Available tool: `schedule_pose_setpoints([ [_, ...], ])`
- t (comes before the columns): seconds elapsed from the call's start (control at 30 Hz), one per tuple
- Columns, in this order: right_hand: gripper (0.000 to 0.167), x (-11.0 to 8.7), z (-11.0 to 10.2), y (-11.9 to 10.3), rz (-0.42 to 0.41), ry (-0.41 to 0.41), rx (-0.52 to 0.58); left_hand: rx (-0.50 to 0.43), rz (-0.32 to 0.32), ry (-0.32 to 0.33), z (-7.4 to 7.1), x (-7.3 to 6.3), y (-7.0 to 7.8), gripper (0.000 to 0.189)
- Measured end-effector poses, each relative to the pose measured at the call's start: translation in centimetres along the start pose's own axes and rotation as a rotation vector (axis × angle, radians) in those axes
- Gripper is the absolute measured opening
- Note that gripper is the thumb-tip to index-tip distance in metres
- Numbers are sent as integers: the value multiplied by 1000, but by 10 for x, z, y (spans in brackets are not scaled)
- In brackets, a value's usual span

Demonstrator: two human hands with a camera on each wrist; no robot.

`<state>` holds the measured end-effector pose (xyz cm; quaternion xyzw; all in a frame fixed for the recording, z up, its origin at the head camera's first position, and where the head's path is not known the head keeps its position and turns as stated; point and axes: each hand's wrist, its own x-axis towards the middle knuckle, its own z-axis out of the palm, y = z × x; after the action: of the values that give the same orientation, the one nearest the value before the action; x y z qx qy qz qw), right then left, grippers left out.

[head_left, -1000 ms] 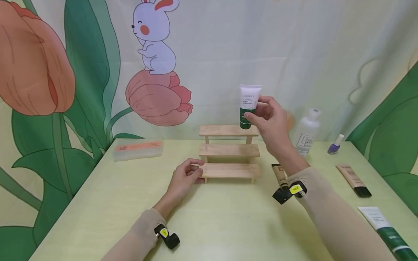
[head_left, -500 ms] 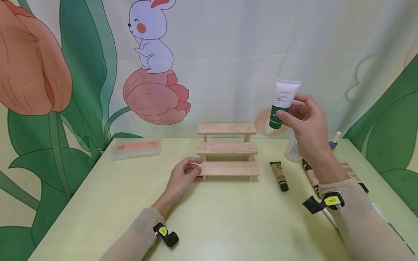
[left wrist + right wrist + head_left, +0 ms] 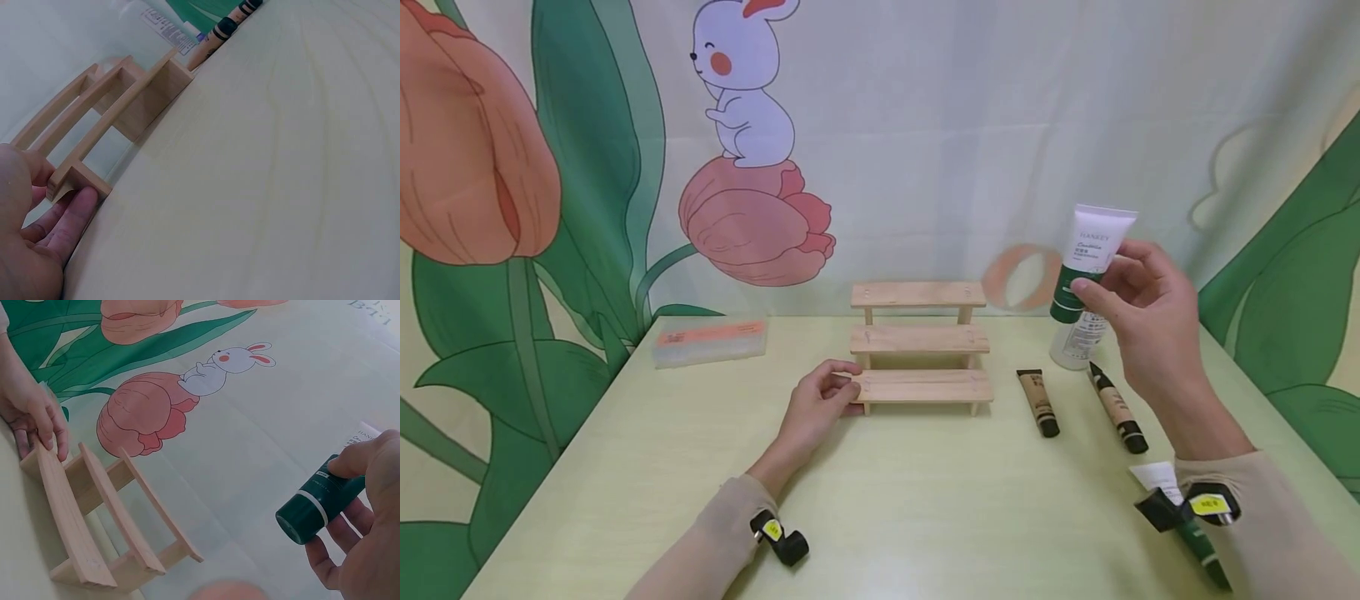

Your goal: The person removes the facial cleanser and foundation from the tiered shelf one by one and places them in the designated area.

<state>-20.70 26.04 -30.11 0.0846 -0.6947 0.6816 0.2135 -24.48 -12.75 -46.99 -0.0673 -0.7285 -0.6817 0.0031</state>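
A three-tier wooden display stand [image 3: 921, 386] stands toward the back of the table, its steps bare. At its left end my left hand [image 3: 815, 410] pinches the lowest step; the left wrist view has fingers [image 3: 74, 222] under that step's end, beside its leg. Off to the right, my right hand [image 3: 1161, 333] holds a white and green squeeze tube [image 3: 1092, 248] up in the air, cap down and slightly tilted. In the right wrist view, the thumb lies across the tube's green part, with the other fingers behind it.
Behind the held tube stands a clear labelled bottle [image 3: 1072, 347]. A small tan tube [image 3: 1038, 403], a peach tube with black ends [image 3: 1118, 408] and another white and green tube [image 3: 1201, 550] lie at the right. A flat plastic case [image 3: 709, 342] lies back left.
My right hand has carried the squeeze tube from above the stand's top step to the right, and lately a little lower. My left hand has stayed at the stand.
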Motion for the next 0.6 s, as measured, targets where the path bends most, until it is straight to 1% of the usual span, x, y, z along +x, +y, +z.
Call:
schedule_pose_setpoints([
  [0.13, 46, -13, -6, 6, 9, -20, 33, 1, -1, 3, -1, 1, -1, 23],
  [0.2, 46, -20, -9, 11, 25, -34, 29, 3, -3, 4, -1, 1, 0, 23],
  [0.23, 45, -24, -10, 14, 32, -38, 13, 3, -2, 5, -1, 1, 0, 23],
  [0.37, 43, -40, -16, 26, 68, -54, -126, 6, -3, 8, 0, 1, 1, 23],
  [0.4, 43, -43, -17, 29, 78, -59, -144, 7, -5, 9, 0, 1, 1, 23],
  [0.6, 41, -63, -25, 47, 133, -90, -155, 4, -12, 11, 1, 0, 1, 23],
])
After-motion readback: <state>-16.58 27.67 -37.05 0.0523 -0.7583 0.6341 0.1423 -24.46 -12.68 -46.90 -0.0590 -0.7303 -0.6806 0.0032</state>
